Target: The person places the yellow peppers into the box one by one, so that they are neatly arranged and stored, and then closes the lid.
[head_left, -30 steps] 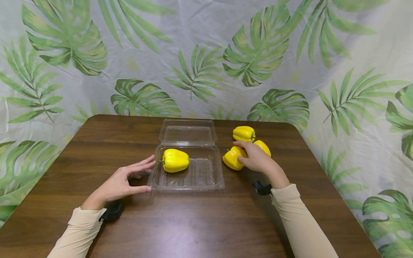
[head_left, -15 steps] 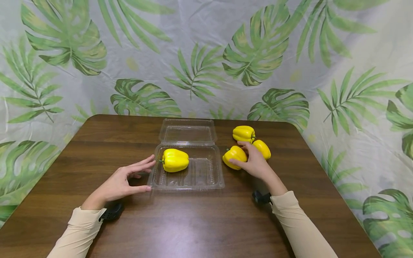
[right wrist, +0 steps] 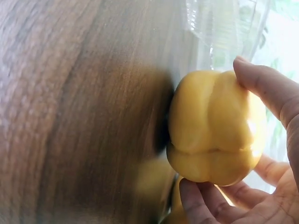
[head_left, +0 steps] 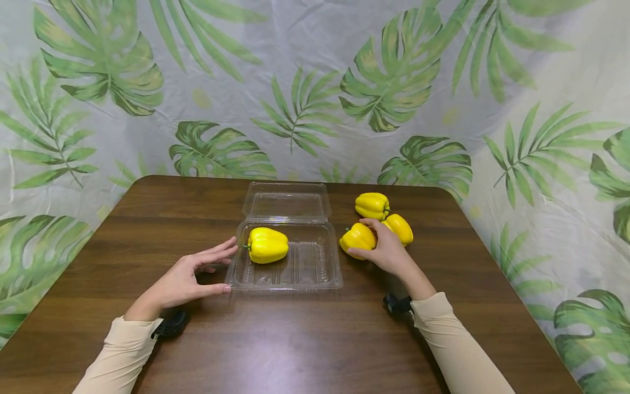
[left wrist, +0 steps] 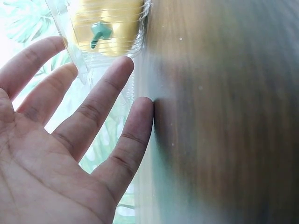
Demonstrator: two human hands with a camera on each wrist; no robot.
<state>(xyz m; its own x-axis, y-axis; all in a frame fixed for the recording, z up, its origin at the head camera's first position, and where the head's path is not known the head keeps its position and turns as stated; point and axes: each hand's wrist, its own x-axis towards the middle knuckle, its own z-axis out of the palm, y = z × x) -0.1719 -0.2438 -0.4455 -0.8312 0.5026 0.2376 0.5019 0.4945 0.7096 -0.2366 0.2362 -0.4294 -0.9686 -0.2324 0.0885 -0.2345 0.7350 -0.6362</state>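
Observation:
A yellow bell pepper (head_left: pixel 356 241) sits on the table just right of the clear plastic clamshell container (head_left: pixel 305 285). My right hand (head_left: pixel 390 253) grips it; in the right wrist view the thumb lies on one side of the bell pepper (right wrist: pixel 210 126) and the fingers on the opposite side. Another yellow bell pepper (head_left: pixel 268 245) lies in the left part of the container's base, its green stem pointing left. My left hand (head_left: pixel 184 278) is spread at the container's left edge, thumb at the near corner. In the left wrist view its fingers are mostly straight, fingertips right at the plastic wall.
Two more yellow bell peppers lie behind the right hand, one farther back (head_left: pixel 372 206) and one close to the knuckles (head_left: pixel 400 229). The container's lid (head_left: pixel 287 200) lies folded back toward the far table edge. A leaf-patterned cloth (head_left: pixel 315 87) hangs behind the brown wooden table (head_left: pixel 295 345).
My right hand has shifted slightly left and nearer, its thumb coming round the near side of the bell pepper. The left hand and the container have stayed in place.

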